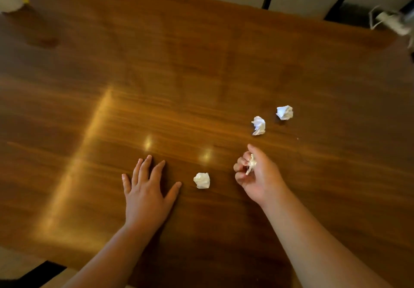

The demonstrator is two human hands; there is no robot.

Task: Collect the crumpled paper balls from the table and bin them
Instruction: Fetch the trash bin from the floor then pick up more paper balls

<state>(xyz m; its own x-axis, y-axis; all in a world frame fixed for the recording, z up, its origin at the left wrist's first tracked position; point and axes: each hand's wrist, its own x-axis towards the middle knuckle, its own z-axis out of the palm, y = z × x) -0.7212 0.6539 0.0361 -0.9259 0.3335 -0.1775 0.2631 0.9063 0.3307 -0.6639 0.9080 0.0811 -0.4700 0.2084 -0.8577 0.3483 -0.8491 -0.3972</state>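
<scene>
One paper ball (251,164) is pinched in the curled right hand (257,173). Three are left on the table (156,75): the nearest ball (201,180) just left of that hand, the middle ball (259,125) and the far ball (284,112) beyond it. The left hand (146,189) is spread flat, empty. No bin is seen.

The table (156,75) is showing warm brown wood with darker streaked grain and pale glare patches. Three white paper balls (201,180) (259,125) (284,112) are lying toward its right edge; an off-white scrap (251,164) is showing too.
</scene>
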